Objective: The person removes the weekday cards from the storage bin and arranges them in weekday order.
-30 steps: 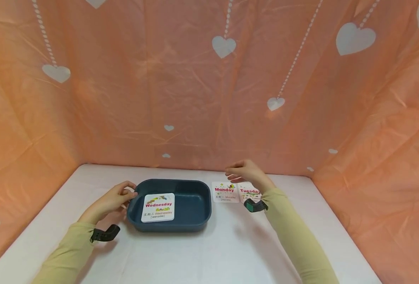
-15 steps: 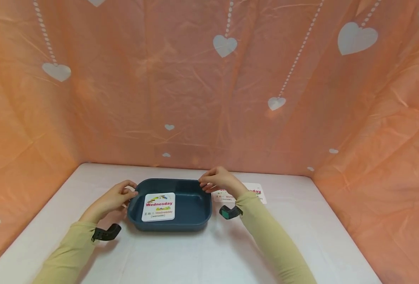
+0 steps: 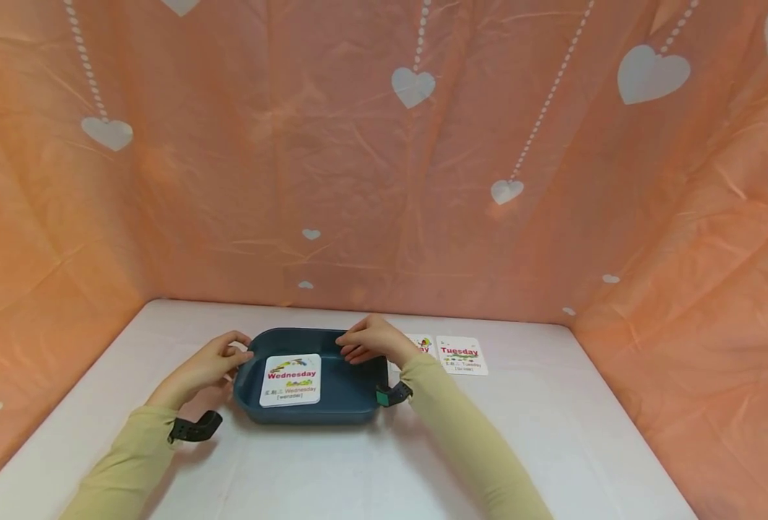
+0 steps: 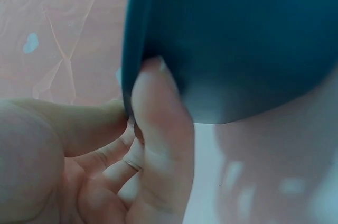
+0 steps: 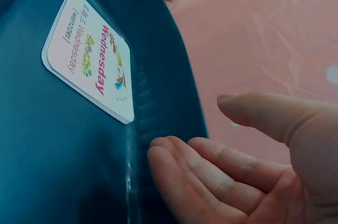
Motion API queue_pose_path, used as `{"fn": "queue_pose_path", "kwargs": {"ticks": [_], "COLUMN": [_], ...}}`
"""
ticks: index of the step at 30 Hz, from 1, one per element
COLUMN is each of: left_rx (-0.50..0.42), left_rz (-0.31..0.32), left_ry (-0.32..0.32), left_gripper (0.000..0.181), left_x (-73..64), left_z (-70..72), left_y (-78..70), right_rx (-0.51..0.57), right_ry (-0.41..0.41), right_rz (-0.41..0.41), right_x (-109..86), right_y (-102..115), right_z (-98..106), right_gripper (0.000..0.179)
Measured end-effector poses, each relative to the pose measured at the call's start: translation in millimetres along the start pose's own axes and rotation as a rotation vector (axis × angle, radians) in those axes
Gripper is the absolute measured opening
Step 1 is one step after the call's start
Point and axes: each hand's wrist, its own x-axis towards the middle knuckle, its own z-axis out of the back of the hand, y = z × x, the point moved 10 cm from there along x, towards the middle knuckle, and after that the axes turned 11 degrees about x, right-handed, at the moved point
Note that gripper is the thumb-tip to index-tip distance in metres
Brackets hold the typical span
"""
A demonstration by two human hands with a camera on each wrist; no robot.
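A dark blue tray (image 3: 347, 390) stands on the table, and in its left part lies a small stack of white cards (image 3: 290, 381) with "Wednesday" on top. My left hand (image 3: 204, 368) pinches the tray's left rim between thumb and finger, as the left wrist view shows. Over the tray's right part hovers my right hand (image 3: 377, 339), holding nothing. In the right wrist view its thumb stands apart from the relaxed fingers (image 5: 222, 168), and the card stack is a short way off. The hand partly hides the Monday card (image 3: 425, 344); beside that lies the Tuesday card (image 3: 462, 355).
The two laid-out cards lie side by side to the right of the tray on a white table (image 3: 305, 469). An orange-pink curtain (image 3: 357, 180) with white hearts encloses the back and sides.
My right hand has moved left from above the Monday and Tuesday cards to over the tray's right part. The Tuesday card is uncovered. My left hand and the tray have stayed put.
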Motion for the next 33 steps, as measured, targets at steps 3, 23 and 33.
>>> {"fn": "queue_pose_path", "kwargs": {"ticks": [3, 23, 33], "left_rx": [-0.004, 0.004, 0.013], "left_rz": [0.008, -0.037, -0.027], "left_ry": [0.0, 0.007, 0.007], "left_gripper": [0.035, 0.034, 0.034], "left_x": [0.7, 2.4, 2.1], "left_z": [-1.2, 1.3, 0.5], "left_y": [0.8, -0.3, 0.7], "right_rx": [0.006, -0.073, -0.083], "right_ry": [0.012, -0.026, -0.028], "right_rz": [-0.016, -0.121, -0.179], "right_x": [4.3, 24.3, 29.3], "right_y": [-5, -25, -36], "right_z": [-7, -31, -37], "right_gripper": [0.032, 0.028, 0.025]}}
